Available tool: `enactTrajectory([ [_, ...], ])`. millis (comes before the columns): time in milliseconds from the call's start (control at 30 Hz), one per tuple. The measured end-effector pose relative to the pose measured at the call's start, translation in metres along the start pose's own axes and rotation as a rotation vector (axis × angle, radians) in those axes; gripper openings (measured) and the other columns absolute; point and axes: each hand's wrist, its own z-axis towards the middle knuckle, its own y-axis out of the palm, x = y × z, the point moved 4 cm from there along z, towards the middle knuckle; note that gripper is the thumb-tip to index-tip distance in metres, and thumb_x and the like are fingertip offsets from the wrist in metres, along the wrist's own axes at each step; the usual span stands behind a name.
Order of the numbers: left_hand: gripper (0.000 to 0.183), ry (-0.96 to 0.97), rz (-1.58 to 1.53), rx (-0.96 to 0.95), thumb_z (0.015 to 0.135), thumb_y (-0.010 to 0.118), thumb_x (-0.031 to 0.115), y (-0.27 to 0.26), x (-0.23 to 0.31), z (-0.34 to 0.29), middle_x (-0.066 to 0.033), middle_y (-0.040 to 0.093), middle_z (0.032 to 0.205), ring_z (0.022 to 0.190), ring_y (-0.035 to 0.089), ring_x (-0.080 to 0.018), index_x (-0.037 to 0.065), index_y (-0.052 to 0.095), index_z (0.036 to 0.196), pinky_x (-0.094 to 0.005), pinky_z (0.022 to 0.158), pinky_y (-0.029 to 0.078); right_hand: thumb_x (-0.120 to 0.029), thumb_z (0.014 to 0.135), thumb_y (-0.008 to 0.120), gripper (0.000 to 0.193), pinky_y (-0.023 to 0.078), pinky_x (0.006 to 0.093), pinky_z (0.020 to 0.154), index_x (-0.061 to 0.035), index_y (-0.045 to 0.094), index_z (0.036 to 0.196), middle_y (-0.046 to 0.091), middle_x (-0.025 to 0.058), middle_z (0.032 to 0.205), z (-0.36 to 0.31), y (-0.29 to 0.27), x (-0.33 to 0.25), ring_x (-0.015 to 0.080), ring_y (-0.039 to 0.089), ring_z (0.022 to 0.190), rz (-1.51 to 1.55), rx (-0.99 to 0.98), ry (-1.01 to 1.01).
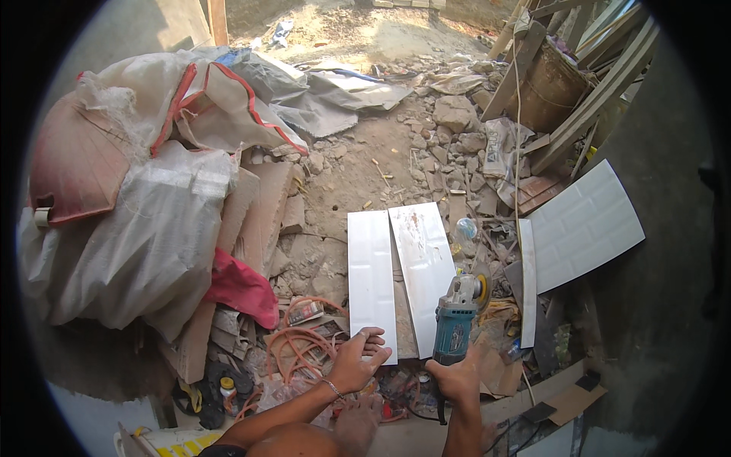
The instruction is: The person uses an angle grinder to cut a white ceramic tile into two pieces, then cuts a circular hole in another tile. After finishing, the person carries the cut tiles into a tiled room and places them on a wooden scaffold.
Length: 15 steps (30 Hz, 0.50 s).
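My right hand [457, 377] is wrapped round the rear of a teal and grey angle grinder [454, 327], whose yellowish disc points up and to the right. Beside it, my left hand [361, 358] rests at the near end of a long white tile strip [371, 266], its fingers loosely bent and apart, with nothing visible in them. A second white tile piece [423, 255], smeared with brown dirt, lies slightly slanted just right of the first. The grinder's head overlaps its near right side.
A larger white tile [586, 228] and a narrow strip [528, 286] lean at the right. White sacks [152, 236] cover boards on the left. Orange hose [293, 354] coils near my left forearm. Broken stones [457, 114], timber [601, 91] and a rusty bucket [544, 87] stand farther off.
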Motion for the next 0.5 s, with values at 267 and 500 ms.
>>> enactTrajectory([
  [267,0.099,-0.028,-0.247,-0.267,0.098,0.074,0.018,0.053,0.051,-0.002,-0.0252,0.043,0.156,0.137,0.052,-0.0245,-0.005,0.003,0.163,-0.0300,0.106,0.048,-0.011,0.068,0.089,0.046,0.058,0.0335,0.075,0.0023,0.063,0.104,0.075,0.0107,0.093,0.000,0.035,0.003,0.0171,0.071,0.083,0.031,-0.086,-0.094],
  [500,0.105,0.038,-0.358,-0.139,0.094,0.079,0.018,0.043,0.045,0.003,-0.0224,0.057,0.143,0.123,0.062,-0.0193,-0.004,0.003,0.163,-0.0308,0.101,0.053,-0.016,0.071,0.088,0.045,0.058,0.0363,0.075,0.0028,0.062,0.103,0.075,0.0140,0.090,-0.006,0.046,-0.007,0.0208,0.073,0.082,-0.045,-0.078,-0.148],
])
